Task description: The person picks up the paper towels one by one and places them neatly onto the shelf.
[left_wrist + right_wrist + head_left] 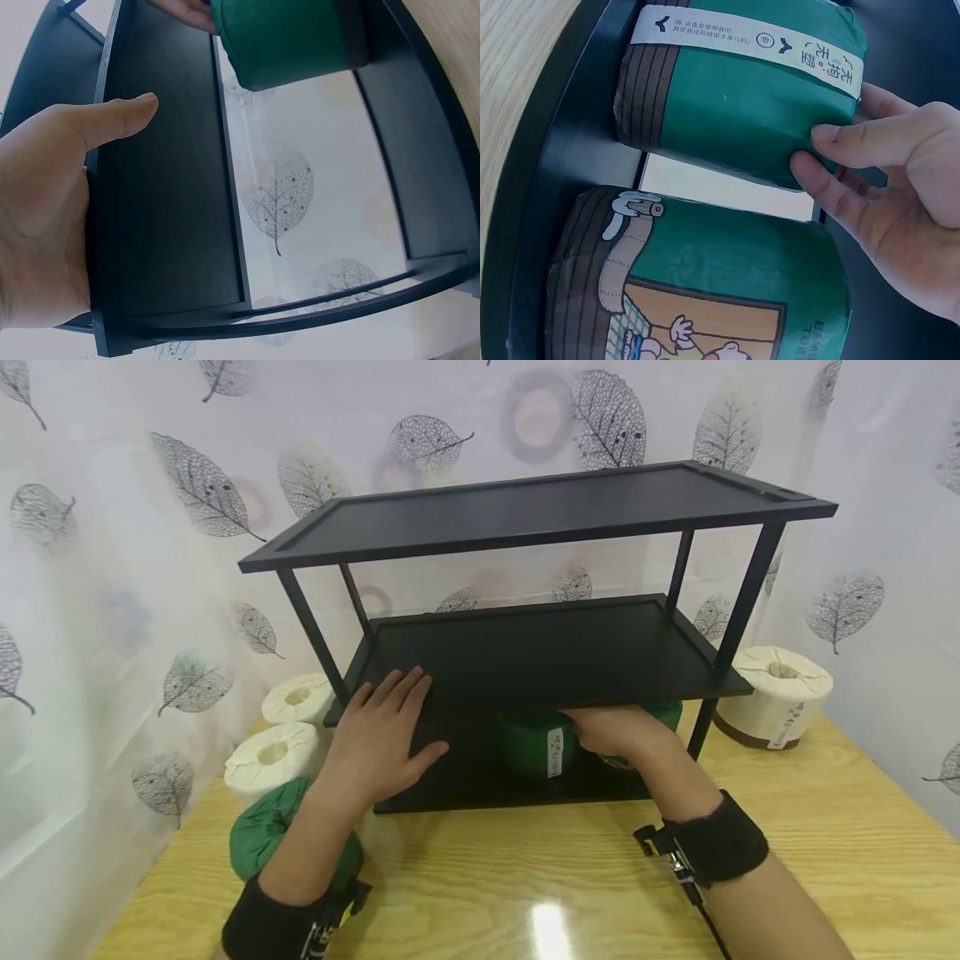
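A black shelf rack stands on the wooden table. My left hand rests on the left front of its middle board, fingers straight and thumb spread; in the left wrist view that thumb lies near the board's underside. Under the middle board, my right hand grips the top of a green-wrapped toilet paper roll with a white label. Thumb and index finger show on its near side, while the other fingers are partly hidden behind it. A second green-wrapped toilet paper roll, with a cartoon print, stands beside it on the bottom board.
Left of the rack are two cream-wrapped rolls and a green-wrapped roll, partly behind my left forearm. Another cream-wrapped roll stands to the right. A leaf-patterned curtain hangs behind. The rack's posts flank the boards.
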`<state>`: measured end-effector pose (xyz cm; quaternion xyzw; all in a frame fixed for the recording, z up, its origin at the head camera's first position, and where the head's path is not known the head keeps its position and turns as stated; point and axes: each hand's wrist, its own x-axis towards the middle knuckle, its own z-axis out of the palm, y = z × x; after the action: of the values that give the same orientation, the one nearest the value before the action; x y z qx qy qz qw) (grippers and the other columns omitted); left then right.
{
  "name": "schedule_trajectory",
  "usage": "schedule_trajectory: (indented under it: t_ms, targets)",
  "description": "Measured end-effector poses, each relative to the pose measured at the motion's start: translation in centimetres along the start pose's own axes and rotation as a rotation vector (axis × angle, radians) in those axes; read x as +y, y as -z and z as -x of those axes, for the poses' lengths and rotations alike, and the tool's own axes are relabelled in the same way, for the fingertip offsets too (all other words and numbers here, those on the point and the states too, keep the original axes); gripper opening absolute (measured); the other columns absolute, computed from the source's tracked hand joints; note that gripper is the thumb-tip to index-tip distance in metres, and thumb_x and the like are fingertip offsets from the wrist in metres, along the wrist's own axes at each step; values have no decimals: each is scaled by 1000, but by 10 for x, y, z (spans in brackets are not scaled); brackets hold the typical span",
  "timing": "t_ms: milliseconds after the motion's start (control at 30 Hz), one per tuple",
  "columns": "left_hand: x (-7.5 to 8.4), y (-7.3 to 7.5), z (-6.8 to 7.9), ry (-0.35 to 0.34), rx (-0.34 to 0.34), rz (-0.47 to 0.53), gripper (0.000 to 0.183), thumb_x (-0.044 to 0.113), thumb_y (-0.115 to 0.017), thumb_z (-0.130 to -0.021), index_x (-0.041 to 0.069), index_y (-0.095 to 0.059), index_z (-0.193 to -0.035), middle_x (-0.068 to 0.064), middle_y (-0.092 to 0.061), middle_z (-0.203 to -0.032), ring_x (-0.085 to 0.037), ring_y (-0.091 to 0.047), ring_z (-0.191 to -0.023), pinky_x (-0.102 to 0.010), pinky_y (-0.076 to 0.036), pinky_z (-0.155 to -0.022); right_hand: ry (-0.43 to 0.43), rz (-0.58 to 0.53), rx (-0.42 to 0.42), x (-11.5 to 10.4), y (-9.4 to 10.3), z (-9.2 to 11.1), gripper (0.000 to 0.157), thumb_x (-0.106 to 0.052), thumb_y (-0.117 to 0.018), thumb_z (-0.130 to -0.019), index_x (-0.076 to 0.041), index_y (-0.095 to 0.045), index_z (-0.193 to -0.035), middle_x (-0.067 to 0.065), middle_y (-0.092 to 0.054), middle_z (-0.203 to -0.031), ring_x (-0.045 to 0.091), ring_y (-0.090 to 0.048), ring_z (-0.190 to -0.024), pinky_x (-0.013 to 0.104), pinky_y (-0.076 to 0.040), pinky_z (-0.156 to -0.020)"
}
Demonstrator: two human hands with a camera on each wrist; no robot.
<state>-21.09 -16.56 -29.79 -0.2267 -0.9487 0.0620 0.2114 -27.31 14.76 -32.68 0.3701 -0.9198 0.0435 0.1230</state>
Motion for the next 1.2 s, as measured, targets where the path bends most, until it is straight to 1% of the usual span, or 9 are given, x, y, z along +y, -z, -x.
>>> schedule_trajectory:
  t_ms: [133,267,333,467,633,767,967,1033,1200]
  targets:
    - [-1,0,1,-4,11,3,83,62,-50,-84,7,-32,-143,-12,-32,-147,-31,-27,-133,-54,-30,-104,19,-12,2,0,-1,-1,53,-2,-56,-85,-21,-48,-134,11,-48,-131,30,-48,-113,44,-45,-90]
    - [-1,-1,1,-6,14,2,83,62,-50,-84,7,-32,-143,-12,-32,-147,-31,-27,-133,-54,-29,-104,30,-68,-10,2,0,0,60,-7,-62,-83,-24,-44,-137,10,-43,-138,30,-44,-118,45,-43,-93]
    - [-1,-1,1,-5,10,1,83,63,-50,-84,7,-32,-143,-12,-31,-147,-31,-27,-133,-54,-29,-104,40,-86,-14,3,0,1,61,-8,-62,-83,-24,-42,-139,10,-42,-138,29,-44,-119,45,-43,-92]
    - [0,-2,1,-2,8,1,83,63,-50,-83,7,-32,-142,-12,-32,-147,-31,-27,-133,-54,-29,-104,82,-126,0,5,2,2,57,-8,-59,-83,-19,-44,-137,12,-44,-137,28,-46,-114,43,-43,-86]
    - [-1,-2,0,-7,13,-1,83,63,-50,-83,7,-32,-142,-12,-33,-147,-31,-28,-133,-54,-30,-104,95,-167,-31,4,4,1,56,-18,-62,-83,-18,-45,-137,11,-43,-137,27,-44,-117,45,-42,-93]
    - [-2,-2,0,-5,10,2,83,62,-50,-83,7,-32,-142,-12,-32,-147,-31,-27,-133,-54,-29,-104,97,-143,-12,5,4,0,59,-23,-65,-84,-20,-43,-138,10,-42,-138,28,-43,-120,46,-40,-97]
    - [-2,-1,-1,-1,-7,-1,83,63,-49,-84,8,-30,-143,-11,-31,-148,-31,-26,-134,-53,-28,-105,93,-115,31,7,3,1,53,-18,-64,-84,-18,-46,-135,10,-46,-134,28,-45,-118,46,-41,-96]
    - [-2,-1,-1,-1,-9,1,84,63,-49,-84,8,-30,-144,-11,-30,-148,-31,-26,-134,-54,-28,-105,98,-107,45,8,3,2,49,-12,-60,-85,-17,-48,-133,11,-48,-131,28,-47,-114,44,-43,-93]
    - [-2,-1,1,1,-10,7,84,62,-50,-84,8,-30,-144,-11,-31,-148,-31,-26,-133,-54,-29,-104,94,-59,72,8,1,4,49,1,-48,-84,-15,-52,-129,13,-52,-124,28,-51,-106,41,-45,-84]
